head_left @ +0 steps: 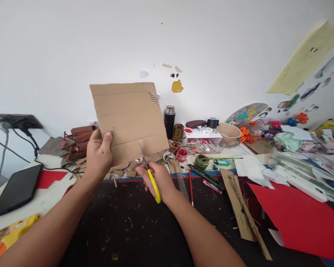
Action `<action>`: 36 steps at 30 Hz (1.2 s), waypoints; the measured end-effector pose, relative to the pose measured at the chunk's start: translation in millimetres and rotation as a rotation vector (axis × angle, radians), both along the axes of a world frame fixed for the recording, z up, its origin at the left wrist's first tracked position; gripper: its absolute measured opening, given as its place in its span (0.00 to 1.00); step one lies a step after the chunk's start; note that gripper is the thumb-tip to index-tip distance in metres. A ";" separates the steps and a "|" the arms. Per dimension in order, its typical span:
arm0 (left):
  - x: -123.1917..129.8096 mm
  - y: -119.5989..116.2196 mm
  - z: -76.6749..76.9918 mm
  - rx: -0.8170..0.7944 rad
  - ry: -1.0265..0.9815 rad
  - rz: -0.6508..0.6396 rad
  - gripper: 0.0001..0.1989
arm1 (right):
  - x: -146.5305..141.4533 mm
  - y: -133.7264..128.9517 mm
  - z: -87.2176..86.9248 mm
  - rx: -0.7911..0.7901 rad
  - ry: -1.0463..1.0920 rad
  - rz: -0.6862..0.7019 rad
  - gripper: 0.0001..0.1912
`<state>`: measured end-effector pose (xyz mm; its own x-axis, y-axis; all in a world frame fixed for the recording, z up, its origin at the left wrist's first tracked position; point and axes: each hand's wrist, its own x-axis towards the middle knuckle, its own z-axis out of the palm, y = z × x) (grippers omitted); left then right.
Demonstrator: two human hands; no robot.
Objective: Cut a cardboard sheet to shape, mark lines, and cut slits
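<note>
My left hand [99,154] grips a sheet of brown cardboard [129,116] by its lower left edge, thumb on the near face. The sheet is raised and tilted above the back of the desk. Some of its top layer is torn near the upper right corner, baring the ridges. In my right hand [160,180] is a pair of scissors [153,184] with yellow handles. The blades point up and overlap the sheet's lower part in view; whether they touch it I cannot tell. My right fingers are closed round the handles.
Cardboard scraps [125,170] lie behind a dark mat [119,222]. A black flask [169,122], paint jars [182,154] and a beige bowl [228,131] stand at the back. Right are cardboard strips [239,207] and red paper [300,218]; left, a black tablet-like device [16,189].
</note>
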<state>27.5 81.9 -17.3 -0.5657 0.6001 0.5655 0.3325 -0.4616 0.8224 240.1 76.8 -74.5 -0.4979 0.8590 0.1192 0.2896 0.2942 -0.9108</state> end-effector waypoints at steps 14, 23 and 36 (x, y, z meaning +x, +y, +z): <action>0.3 4.4 -5.5 -0.013 -0.068 -0.024 0.22 | -1.6 -1.5 4.8 -0.001 -0.030 -0.041 0.25; -4.0 7.0 -11.1 -0.017 -0.077 -0.021 0.21 | -2.6 -2.8 6.4 0.019 -0.047 -0.075 0.26; -2.0 6.8 -10.4 -0.024 -0.082 -0.036 0.22 | -2.9 -2.4 8.3 0.099 -0.080 -0.075 0.18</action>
<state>25.5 88.7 -27.8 -0.5870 0.6339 0.5037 0.2472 -0.4521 0.8570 237.2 74.3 -66.2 -0.4437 0.8802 0.1683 0.3845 0.3566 -0.8515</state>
